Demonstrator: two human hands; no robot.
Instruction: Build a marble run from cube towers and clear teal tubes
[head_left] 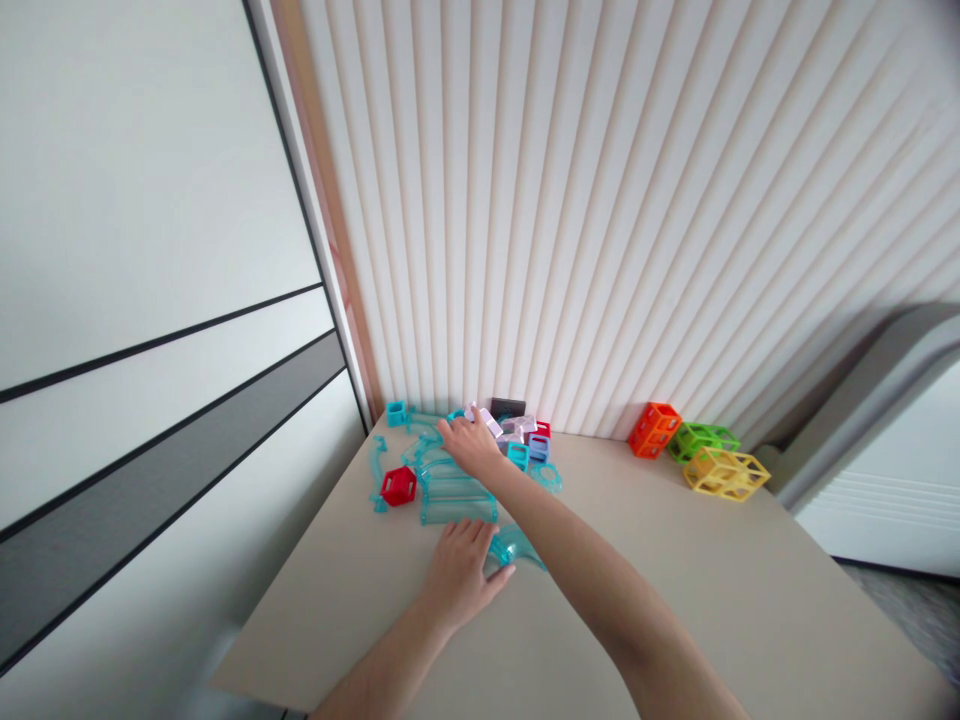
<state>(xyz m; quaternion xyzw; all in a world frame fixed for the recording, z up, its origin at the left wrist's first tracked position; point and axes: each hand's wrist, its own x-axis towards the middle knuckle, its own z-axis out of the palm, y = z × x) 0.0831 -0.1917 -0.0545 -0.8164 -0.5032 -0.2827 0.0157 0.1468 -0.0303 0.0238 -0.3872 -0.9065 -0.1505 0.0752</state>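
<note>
From the head camera, your left hand lies flat on the beige table, fingers spread and relaxed, not clasping anything. Its thumb touches a curved clear-blue track bend just to its right; its fingertips reach the near edge of a wide clear-blue track piece.

Your right hand stretches far across the table to the pile by the ribbed wall. The fingers are bent over the pieces there, beside a white block; whether they have closed on one you cannot tell from here, since the hand hides its own fingertips.

The pile sits in the far left corner of the table. A red cube lies on its left side among thin blue curves, close to the table's left edge. A small blue frame sits right in the corner against the wall. Small blue and red blocks crowd just right of your right hand, with a dark block behind them at the wall.

Well apart to the right, along the wall, stand an orange lattice cube, a green lattice cube and a yellow lattice cube. Between them and the pile the tabletop is bare, as is the wide near stretch right of your forearm. The left edge runs close past the pile, beside the panelled wall.
</note>
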